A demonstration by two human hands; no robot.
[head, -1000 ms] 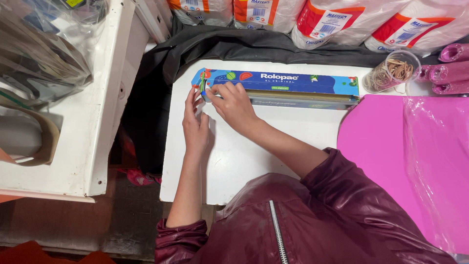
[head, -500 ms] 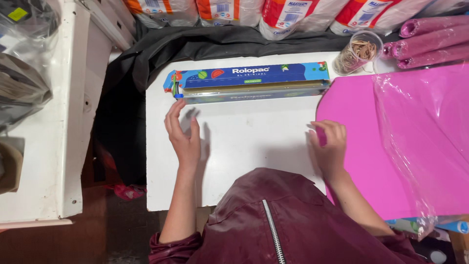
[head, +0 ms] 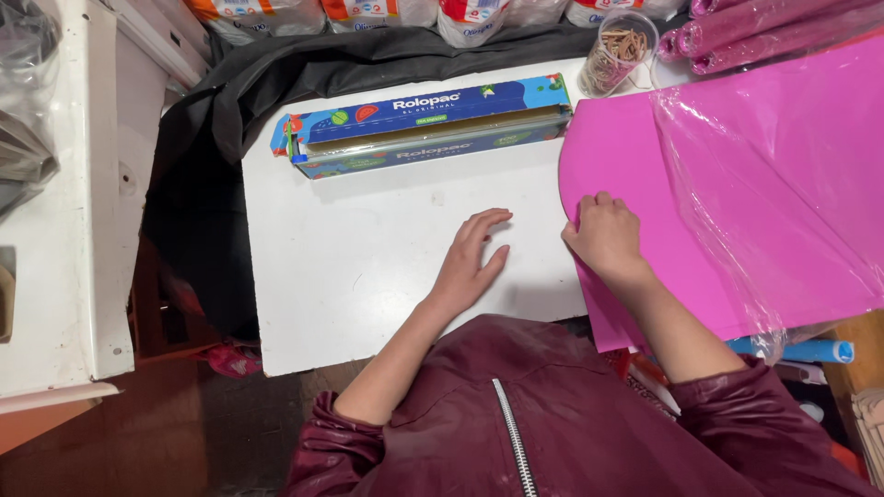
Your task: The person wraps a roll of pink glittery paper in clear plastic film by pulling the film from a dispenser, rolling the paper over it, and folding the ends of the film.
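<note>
While the left hand (head: pixel 465 262) lies flat and open on the bare white surface (head: pixel 350 276), palm down with the fingers spread and pointing toward the far edge, the right hand (head: pixel 605 235) rests on the rounded left edge of a large pink sheet (head: pixel 737 221), its fingers curled over that edge and pinching it. That pink sheet covers the right part of the surface and hangs over its near edge, beside the person's dark red jacket sleeve (head: pixel 737 414). A piece of clear plastic film (head: pixel 783 184) lies crumpled across the sheet's right half, reaching down to the near right corner. Along the far edge of the surface sits a long blue box of cling film (head: pixel 424 124), open along its length, well apart from both hands. Just beyond the box's right end, near the far right corner, stands a clear cup of rubber bands (head: pixel 622 41), and next to it lie several rolled pink tubes (head: pixel 764 32). Behind the far edge a black cloth (head: pixel 304 69) is draped, with wrapped white packages (head: pixel 460 14) stacked past it. To the left stands a separate white counter (head: pixel 64 230)
</note>
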